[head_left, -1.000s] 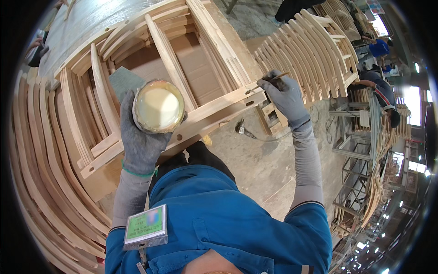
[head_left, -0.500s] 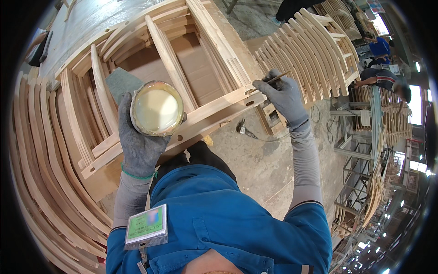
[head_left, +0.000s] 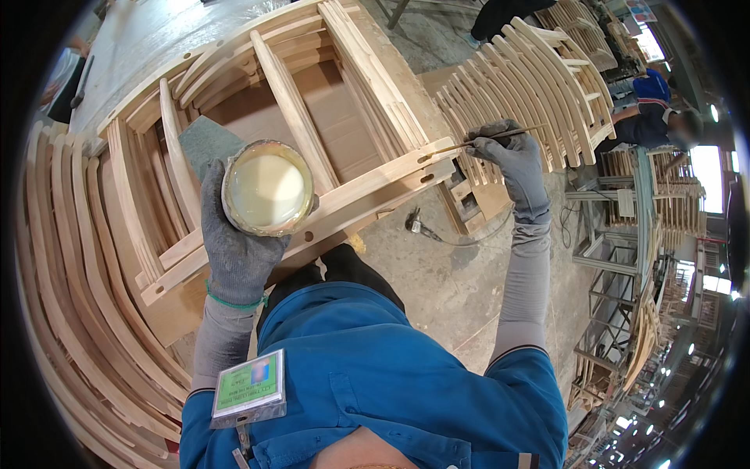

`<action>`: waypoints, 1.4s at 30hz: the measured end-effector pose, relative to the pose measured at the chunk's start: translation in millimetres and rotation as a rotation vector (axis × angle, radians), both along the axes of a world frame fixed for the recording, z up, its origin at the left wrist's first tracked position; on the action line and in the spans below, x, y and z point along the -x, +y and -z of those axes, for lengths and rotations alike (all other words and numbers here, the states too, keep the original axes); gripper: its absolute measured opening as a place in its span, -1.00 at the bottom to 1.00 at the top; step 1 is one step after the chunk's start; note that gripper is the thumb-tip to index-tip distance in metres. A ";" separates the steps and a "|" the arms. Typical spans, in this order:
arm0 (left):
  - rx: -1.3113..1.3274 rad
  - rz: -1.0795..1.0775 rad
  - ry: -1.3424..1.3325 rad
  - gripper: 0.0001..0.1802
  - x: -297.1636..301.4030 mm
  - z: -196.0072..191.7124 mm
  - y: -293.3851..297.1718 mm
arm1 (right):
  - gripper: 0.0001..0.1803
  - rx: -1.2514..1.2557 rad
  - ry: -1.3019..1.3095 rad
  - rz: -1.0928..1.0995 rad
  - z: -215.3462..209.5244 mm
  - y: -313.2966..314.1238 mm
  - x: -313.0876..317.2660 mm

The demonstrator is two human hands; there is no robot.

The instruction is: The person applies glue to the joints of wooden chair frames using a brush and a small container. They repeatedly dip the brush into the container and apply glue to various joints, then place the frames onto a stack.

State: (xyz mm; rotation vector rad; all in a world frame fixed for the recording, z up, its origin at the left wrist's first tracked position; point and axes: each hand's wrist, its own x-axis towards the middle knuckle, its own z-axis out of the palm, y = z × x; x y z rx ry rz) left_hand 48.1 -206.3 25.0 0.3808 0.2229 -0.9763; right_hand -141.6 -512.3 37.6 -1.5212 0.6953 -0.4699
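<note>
My gloved left hand (head_left: 244,258) is wrapped round a round tub (head_left: 266,230) with a crusted rim, which holds a cream-coloured liquid (head_left: 269,187). My right hand (head_left: 514,160), in a grey glove, pinches a thin stick (head_left: 451,148). The tip of that stick meets the right end of a pale wooden rail (head_left: 367,181), by a small slot. This rail belongs to a wooden frame lying before me, with crossbars such as the middle one (head_left: 293,109). Just beyond the tub rests a flat grey-green piece (head_left: 209,143), partly hidden by it.
Curved wooden parts (head_left: 74,273) are stacked at the left, and slatted wooden frames (head_left: 523,94) stand at the right. A tool with a cord (head_left: 418,223) lies on the floor. Metal racks (head_left: 617,258) stand farther right, near a person (head_left: 644,125).
My right hand has shifted a little to the right, away from the rail's end, so more of the stick shows. The left hand and tub have hardly moved.
</note>
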 end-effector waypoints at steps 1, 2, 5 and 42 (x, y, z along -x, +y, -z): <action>0.005 0.009 -0.004 -0.41 0.6 -0.3 -0.4 | -0.81 0.004 0.011 0.019 -2.9 1.5 3.2; 0.014 0.025 -0.013 -0.40 1.4 -1.5 -1.8 | -0.81 -0.001 -0.005 0.020 1.5 -1.0 6.8; -0.059 0.013 -0.116 -0.40 3.0 1.5 0.2 | -0.82 0.024 -0.038 0.071 10.1 -7.7 13.9; -0.184 -0.405 -0.337 -0.37 29.0 -42.9 181.3 | -0.76 0.371 -0.593 -0.636 -78.3 285.0 -98.3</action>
